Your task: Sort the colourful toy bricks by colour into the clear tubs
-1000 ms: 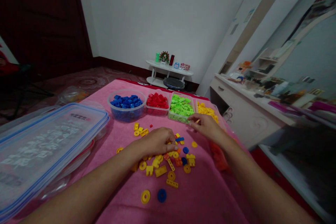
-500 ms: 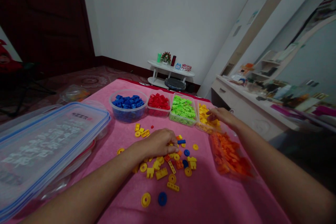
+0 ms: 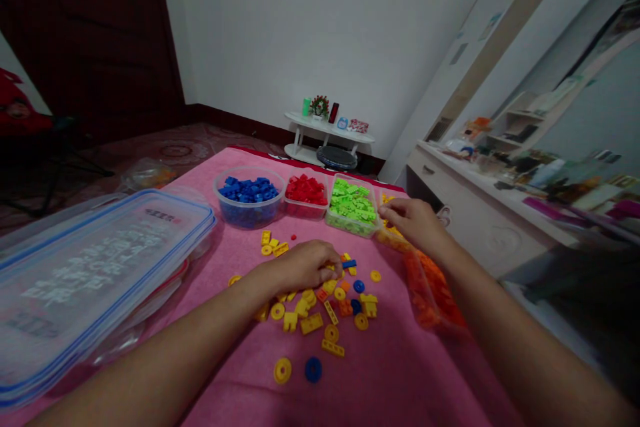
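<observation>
My left hand (image 3: 313, 263) rests low over a scatter of loose building bricks, its fingers curled down. A small yellow bit shows by its fingertips, but I cannot make out whether it is gripped. Around it lie yellow bricks (image 3: 311, 323), a blue brick (image 3: 349, 264), a blue wheel (image 3: 313, 369) and yellow wheels (image 3: 283, 370). Over the tub of yellow bricks (image 3: 393, 238) is my right hand (image 3: 413, 219), thumb and fingers drawn together near the rim; what they hold, if anything, is hidden. My right forearm partly covers the tub of orange bricks (image 3: 433, 287).
Tubs of blue bricks (image 3: 250, 197), red bricks (image 3: 306, 195) and green bricks (image 3: 353, 203) stand in a row across the pink cloth (image 3: 240, 373). Stacked clear lids (image 3: 105, 267) lie at left. A white dresser (image 3: 480, 207) stands right, a low shelf (image 3: 327, 127) beyond.
My right hand has lifted slightly and shifted left, towards the rim between the yellow and green tubs. My left hand stays at the pile with curled fingers. The view has shifted a little.
</observation>
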A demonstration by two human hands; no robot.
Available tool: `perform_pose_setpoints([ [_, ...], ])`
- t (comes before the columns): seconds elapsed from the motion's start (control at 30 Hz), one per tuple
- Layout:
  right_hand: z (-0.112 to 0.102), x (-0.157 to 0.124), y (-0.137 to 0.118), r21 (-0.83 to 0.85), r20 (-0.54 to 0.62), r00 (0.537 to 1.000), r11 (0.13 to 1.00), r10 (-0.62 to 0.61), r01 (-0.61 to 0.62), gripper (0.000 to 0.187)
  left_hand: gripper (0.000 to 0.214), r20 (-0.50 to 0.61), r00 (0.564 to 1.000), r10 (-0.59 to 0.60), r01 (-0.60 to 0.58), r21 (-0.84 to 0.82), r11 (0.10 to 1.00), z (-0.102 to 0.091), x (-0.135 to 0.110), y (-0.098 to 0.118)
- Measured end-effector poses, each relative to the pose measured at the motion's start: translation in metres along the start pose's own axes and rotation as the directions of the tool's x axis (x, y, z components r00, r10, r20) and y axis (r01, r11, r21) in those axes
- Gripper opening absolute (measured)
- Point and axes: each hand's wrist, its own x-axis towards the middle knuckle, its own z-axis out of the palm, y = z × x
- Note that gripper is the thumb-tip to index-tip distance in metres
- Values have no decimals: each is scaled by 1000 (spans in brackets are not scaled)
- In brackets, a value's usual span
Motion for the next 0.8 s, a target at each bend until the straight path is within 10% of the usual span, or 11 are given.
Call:
perform_pose_setpoints([
  [0.17, 23, -37, -54, -92, 249, 968, 994, -32, 56, 22, 29, -35, 996, -77, 78, 21, 997, -1, 0, -10],
  [0.5, 72, -43, -40, 9, 306, 951, 999, 37, -42, 44, 25, -152, 942, -298, 331, 293, 897, -21, -4, -16],
  [0.7, 76, -43, -54, -9, 122, 992, 999, 34, -34, 15, 17, -210, 970, -121, 174, 256, 951, -16, 1, 2],
  [0.8, 69, -44, -49, -2, 108, 992, 998, 70, -70, 17, 17, -60, 998, -15, 24, 163, 986, -9, 3, 23],
])
